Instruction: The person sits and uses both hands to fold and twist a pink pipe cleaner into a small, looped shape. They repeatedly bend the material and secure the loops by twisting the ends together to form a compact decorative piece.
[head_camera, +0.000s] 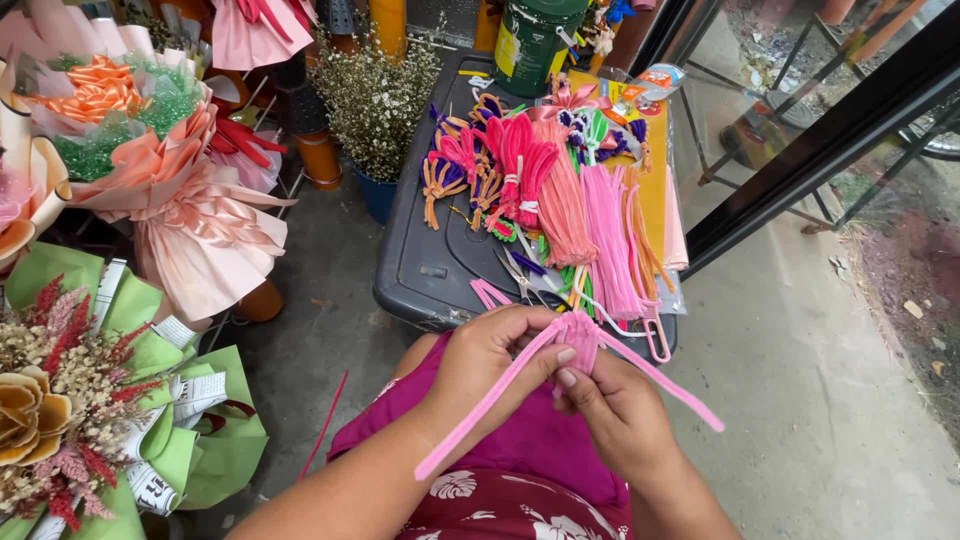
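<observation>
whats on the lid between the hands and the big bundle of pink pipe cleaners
In the head view, scissors and a few loose pipe cleaners lie on the dark lid, between the hands and the pink bundle.

Both hands together, fingers (566, 378) pinched

Floor: grey concrete (330, 320), daylit | Left: wrapped bouquets in peach paper (185, 215) and green paper (200, 440) | Rear: blue pot of small white flowers (375, 100), green canister (535, 40) | Right: black metal frame (830, 130), bare ground beyond.
</observation>
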